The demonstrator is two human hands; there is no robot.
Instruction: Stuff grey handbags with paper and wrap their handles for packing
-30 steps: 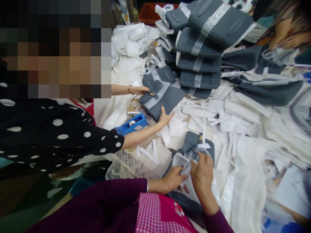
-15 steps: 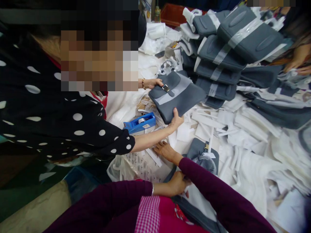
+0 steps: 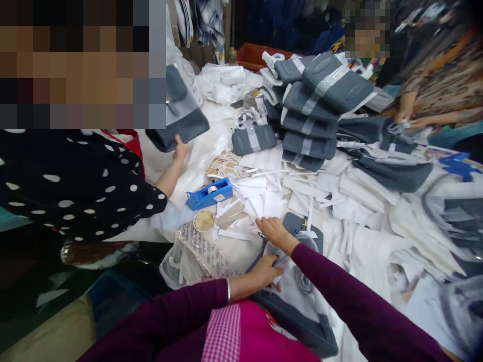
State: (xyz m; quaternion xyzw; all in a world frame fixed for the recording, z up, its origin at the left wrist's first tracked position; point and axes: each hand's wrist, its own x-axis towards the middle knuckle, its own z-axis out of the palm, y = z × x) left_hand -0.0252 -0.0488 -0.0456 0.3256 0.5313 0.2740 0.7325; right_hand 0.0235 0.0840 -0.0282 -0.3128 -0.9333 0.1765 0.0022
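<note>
A grey bag (image 3: 302, 322) lies right in front of me, with white sheet wrapping over its middle. My left hand (image 3: 266, 271) is closed at this bag, its fingers around pale wrapping (image 3: 281, 261). Just beyond it, my right hand (image 3: 277, 234) has its fingers bent together at the bag's far edge, beside a small metal piece; its fingertips are partly hidden. Under my right forearm are a wrapped strap (image 3: 304, 279) and another grey bag (image 3: 290, 221) with a gold clasp.
Left, a co-worker in a dotted top holds a grey bag (image 3: 184, 123). A blue tape dispenser (image 3: 202, 198) and a tape roll (image 3: 204, 221) lie ahead. Taped grey bags (image 3: 309, 118) are stacked at the back; white paper (image 3: 362, 251) covers the right. Another person works at far right.
My right hand has drawn back from the paper strips to the bag's edge. The co-worker has carried their bag to the left. My view has tilted up.
</note>
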